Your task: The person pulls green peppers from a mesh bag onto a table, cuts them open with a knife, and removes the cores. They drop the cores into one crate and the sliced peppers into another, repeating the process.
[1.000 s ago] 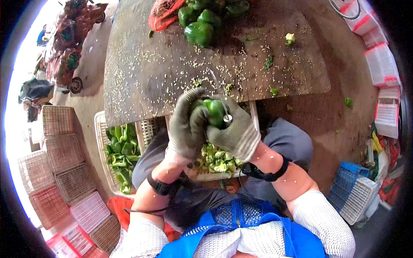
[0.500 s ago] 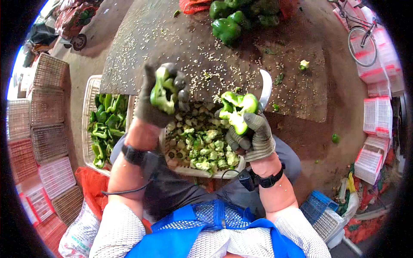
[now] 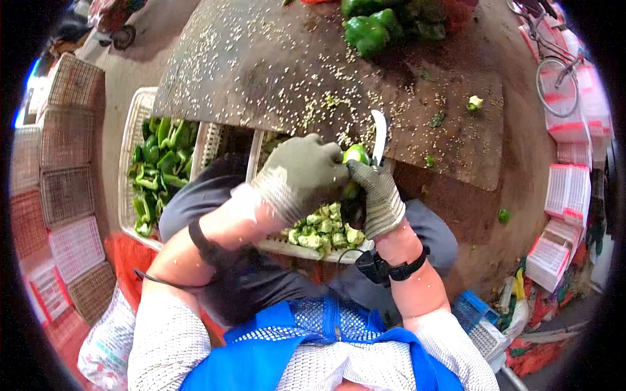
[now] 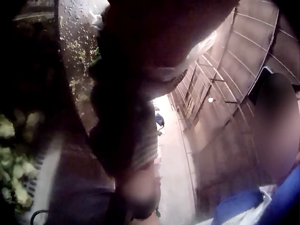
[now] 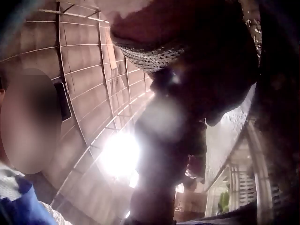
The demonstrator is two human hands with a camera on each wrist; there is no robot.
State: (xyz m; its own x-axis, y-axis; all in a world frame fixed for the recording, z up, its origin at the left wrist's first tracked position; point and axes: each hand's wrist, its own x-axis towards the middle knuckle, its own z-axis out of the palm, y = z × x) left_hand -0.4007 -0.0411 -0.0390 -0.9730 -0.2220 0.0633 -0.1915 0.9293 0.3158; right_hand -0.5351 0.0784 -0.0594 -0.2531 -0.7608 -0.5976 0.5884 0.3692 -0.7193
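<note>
Both hands wear grey-green knit gloves and meet over the near edge of the board in the head view. A green bell pepper piece point(image 3: 355, 154) shows between them. My right hand point(image 3: 380, 199) grips it along with a knife, whose pale curved blade point(image 3: 379, 133) points up and away. My left hand point(image 3: 303, 174) has its back to the camera, with curled fingers pressed against the pepper; its palm side is hidden. Beneath the hands is a white crate point(image 3: 287, 248) of pale green pepper cores point(image 3: 324, 229). Both wrist views are dark, with the grips hidden.
A seed-strewn board point(image 3: 261, 78) lies ahead, with whole green peppers point(image 3: 375, 32) at its far side. Left of my legs stands a white crate point(image 3: 125, 163) holding cut pepper pieces point(image 3: 160, 159). Stacked crates point(image 3: 70, 189) line the left; a bicycle point(image 3: 557, 75) stands at right.
The hands were together on a whole pepper, then apart with a piece in each. Now my left hand is back at the right hand's piece, and the half it held no longer shows.
</note>
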